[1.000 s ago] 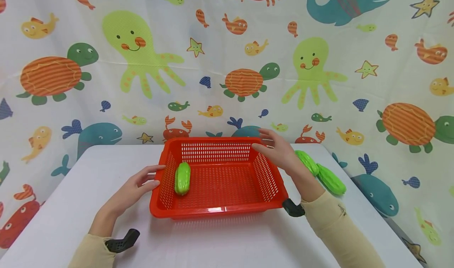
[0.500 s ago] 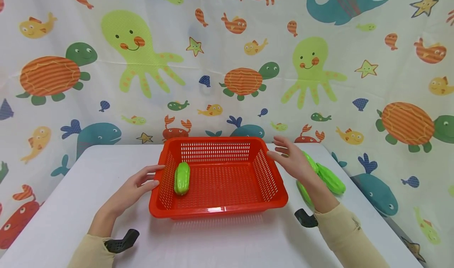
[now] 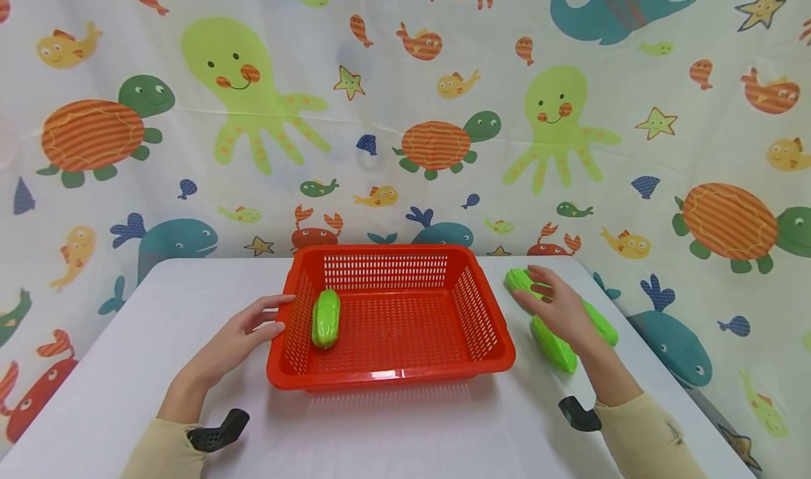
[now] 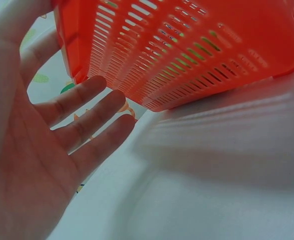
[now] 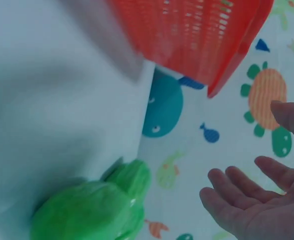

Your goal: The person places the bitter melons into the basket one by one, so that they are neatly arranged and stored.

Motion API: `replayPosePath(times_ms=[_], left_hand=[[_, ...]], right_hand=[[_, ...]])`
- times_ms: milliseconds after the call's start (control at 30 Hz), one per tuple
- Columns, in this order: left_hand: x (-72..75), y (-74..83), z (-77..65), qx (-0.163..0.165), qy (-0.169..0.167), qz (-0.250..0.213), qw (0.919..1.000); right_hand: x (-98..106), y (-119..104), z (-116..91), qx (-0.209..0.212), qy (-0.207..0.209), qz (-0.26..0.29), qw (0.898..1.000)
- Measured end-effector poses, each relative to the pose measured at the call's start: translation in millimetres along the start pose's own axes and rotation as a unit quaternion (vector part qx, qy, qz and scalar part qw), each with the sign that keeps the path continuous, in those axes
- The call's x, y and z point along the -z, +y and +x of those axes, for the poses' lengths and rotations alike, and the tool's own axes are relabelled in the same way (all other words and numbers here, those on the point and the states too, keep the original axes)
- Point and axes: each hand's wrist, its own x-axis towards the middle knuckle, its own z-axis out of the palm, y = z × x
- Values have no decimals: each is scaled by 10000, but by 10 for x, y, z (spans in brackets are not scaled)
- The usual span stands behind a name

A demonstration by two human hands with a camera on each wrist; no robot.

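Beige left sleeve [image 3: 167, 451]: behind the left hand [image 3: 243, 332], ending at the wrist, where a black wrist device [image 3: 218, 433] sits on the inner side.
Left hand's fingers: spread and only slightly bent, reaching up to the left rim; the left wrist view shows the palm bare and gaps between the fingers.
Red basket [image 3: 329, 381]: immediately right of the left hand's fingertips, on the white table [image 3: 393, 437], its slotted side wall facing that palm; it stands apart from the right hand [image 3: 559, 308].
Green vegetable in the basket [image 3: 326, 319]: just inside the wall nearest the left hand, lying lengthwise, pointing away from the person.
Far green vegetable [image 3: 518, 280]: beyond the right thumb, partly hidden by the hand.
Near green vegetable [image 3: 554, 346]: on the person's side of the right hand, left of the wrist.
Right hand's fingers: spread and relaxed; in the right wrist view they are clear of the vegetables there.
Right green vegetable [image 3: 602, 324]: right of the right hand, partly covered by it.
Beige right sleeve [image 3: 646, 437]: behind the right wrist.
Sea-animal cloth [image 3: 380, 77]: beyond both hands.
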Motion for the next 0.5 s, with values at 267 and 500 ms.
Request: replayPosePath(times_ms=[267,500], left_hand=[[8,9,5,-21,-14,-24,10000],[5,-1,11,-37,-7,3,10000]], right_hand=[[55,250,-65,-399,-79,-270,9988],[72,416,-111,-549,-140,-443,9974]])
